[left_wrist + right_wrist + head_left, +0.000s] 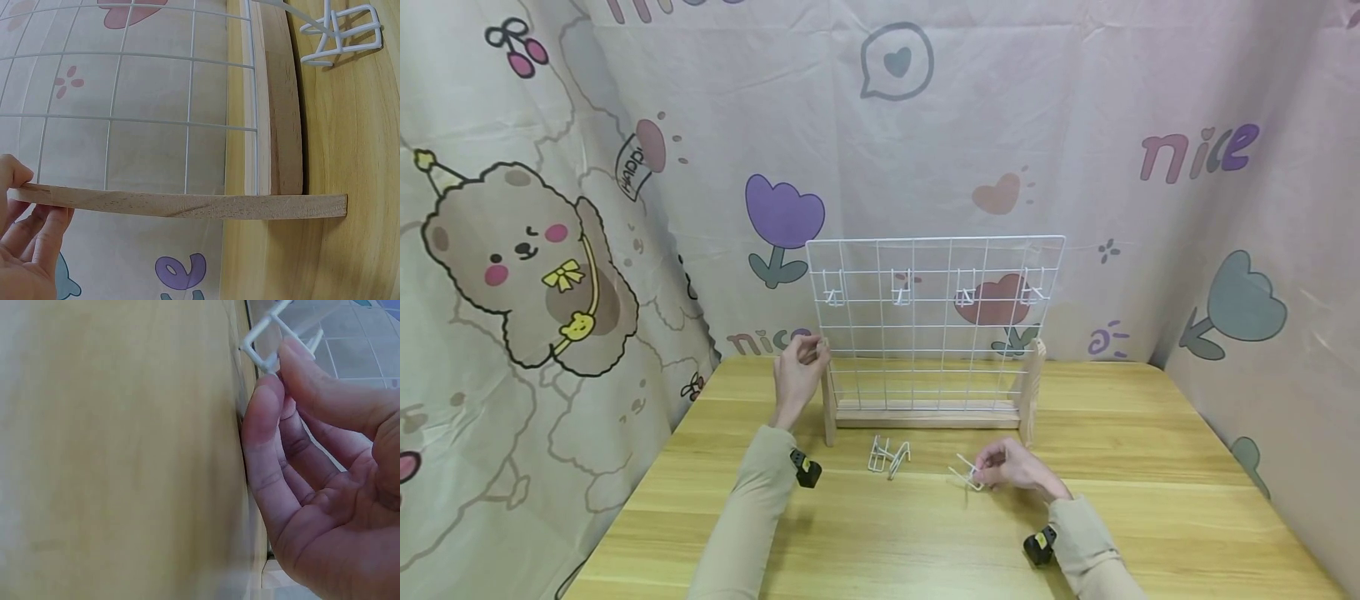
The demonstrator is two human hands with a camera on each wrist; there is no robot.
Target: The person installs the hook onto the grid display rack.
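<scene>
My left hand (797, 375) holds the top of the left wooden upright (829, 408) of a stand carrying a white wire grid panel (913, 326). In the left wrist view, thumb and fingers pinch this upright (187, 205) from both sides. Low over the table, right of centre, my right hand (1015, 467) pinches a white wire hook (964, 480) between thumb and fingertips. The right wrist view shows the hook's bent wire (257, 331) jutting past the fingertips. More white wire hooks (891, 456) lie together on the table in front of the stand.
Several similar hooks (901, 292) hang in a row on the grid's upper part. A second wooden upright (1032, 392) and a wooden base bar (925, 417) support the panel. The wood-grain table (880, 542) meets a patterned curtain (1075, 83) behind and at the sides.
</scene>
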